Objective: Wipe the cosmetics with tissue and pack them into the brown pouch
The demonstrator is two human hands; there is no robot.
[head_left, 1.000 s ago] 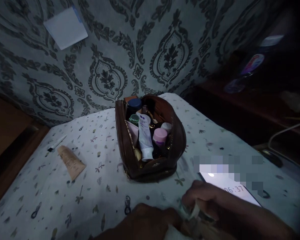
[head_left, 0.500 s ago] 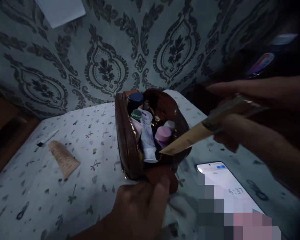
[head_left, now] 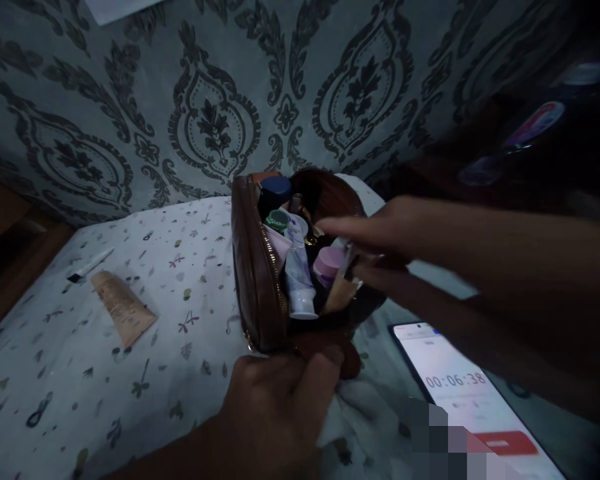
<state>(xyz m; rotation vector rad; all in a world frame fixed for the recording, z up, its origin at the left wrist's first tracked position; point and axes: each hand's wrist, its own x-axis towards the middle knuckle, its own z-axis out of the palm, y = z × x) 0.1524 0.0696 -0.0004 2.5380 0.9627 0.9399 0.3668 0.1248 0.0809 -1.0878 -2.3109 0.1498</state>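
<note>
A brown toiletry bag [head_left: 257,280] stands unzipped on the patterned sheet. My left hand [head_left: 280,400] is closed on its front flap [head_left: 347,360]. Over the bag's right side, my right hand [head_left: 405,247] pinches a slim tan packet [head_left: 341,295], whose lower end is down inside the bag; the grip is partly blurred. Beside that end sits a pink-capped container [head_left: 329,263]. A white tube [head_left: 299,273] lies cap toward me in the middle. Behind it are a green lid [head_left: 277,219] and a dark blue lid [head_left: 275,190].
On the sheet to the left lie a tan tube [head_left: 123,307] and a thin white tube with a black cap [head_left: 90,265]. A phone showing a timer [head_left: 455,380] lies at right. Behind the bag rises a patterned wall [head_left: 215,127]; a dark bottle [head_left: 535,127] is at upper right.
My right hand has moved left and inward, lowering the tan packet into the bag's right side. My left hand keeps its hold on the flap. The view has shifted slightly.
</note>
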